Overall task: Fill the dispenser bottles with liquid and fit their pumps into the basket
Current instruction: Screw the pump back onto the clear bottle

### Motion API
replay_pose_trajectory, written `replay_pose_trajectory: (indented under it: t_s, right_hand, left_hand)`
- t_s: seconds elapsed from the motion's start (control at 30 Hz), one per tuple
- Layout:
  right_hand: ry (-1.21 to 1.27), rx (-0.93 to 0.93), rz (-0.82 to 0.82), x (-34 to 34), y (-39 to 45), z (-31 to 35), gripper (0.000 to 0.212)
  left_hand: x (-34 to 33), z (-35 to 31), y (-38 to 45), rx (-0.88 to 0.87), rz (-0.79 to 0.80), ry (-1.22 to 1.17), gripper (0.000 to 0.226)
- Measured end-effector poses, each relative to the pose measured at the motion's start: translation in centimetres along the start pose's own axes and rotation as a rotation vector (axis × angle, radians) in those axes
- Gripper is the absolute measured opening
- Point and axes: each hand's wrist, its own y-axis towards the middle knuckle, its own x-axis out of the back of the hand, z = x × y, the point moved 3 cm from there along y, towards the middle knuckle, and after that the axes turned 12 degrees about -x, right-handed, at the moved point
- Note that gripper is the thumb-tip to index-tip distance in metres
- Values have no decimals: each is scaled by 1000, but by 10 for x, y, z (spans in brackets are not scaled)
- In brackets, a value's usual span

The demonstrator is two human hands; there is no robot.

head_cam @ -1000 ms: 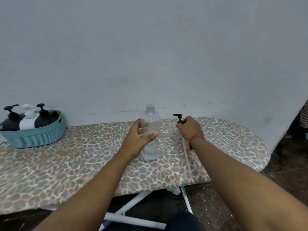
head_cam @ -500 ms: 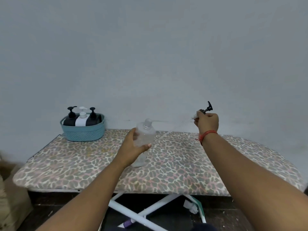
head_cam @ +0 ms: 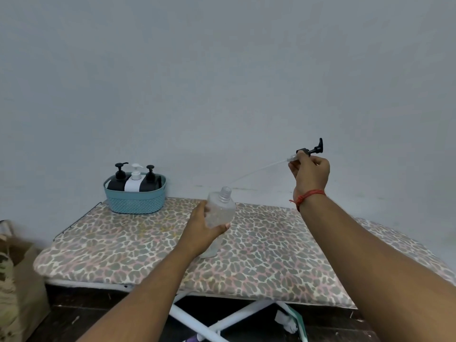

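Note:
A clear plastic bottle (head_cam: pixel 220 213) with an open threaded neck stands tilted on the leopard-print ironing board (head_cam: pixel 271 255). My left hand (head_cam: pixel 202 230) grips it around the middle. My right hand (head_cam: pixel 311 174) is raised to the right of the bottle and holds a black pump head (head_cam: pixel 311 150). The pump's thin clear tube slants down to the left, its end close above the bottle's neck. At the board's far left stands a teal basket (head_cam: pixel 135 198) holding two black dispenser bottles and a white one, all with pumps on.
A grey wall runs behind the board. The board's white crossed legs (head_cam: pixel 222 322) show below its front edge. A brown bag or box (head_cam: pixel 19 280) sits on the floor at the left. The floor is dark.
My right hand has lifted the pump from the board up and to the right, and its tube now points at the bottle's neck. The view has pulled back and shifted left. The bottle has tilted.

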Motion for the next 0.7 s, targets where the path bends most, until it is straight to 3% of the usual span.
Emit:
replay_pose_trajectory:
  t_s: [0.2,0.43,0.63,0.7]
  right_hand:
    - [-83,56,73,-11,-13,-4,24]
    - [-398,176,255,-24,-33,-17,21]
    - [-593,273,461,-33,-59,-45,24]
    - [-634,299,501,-33,-64,-51,26]
  left_hand:
    - [-3,-2,2,-1,14,29,83]
    - [-11,-4,6,-19,50,58,83]
    - [-24,-14,7,15,43,-102,67]
    - [-31,-14,7,24,72,-153,74]
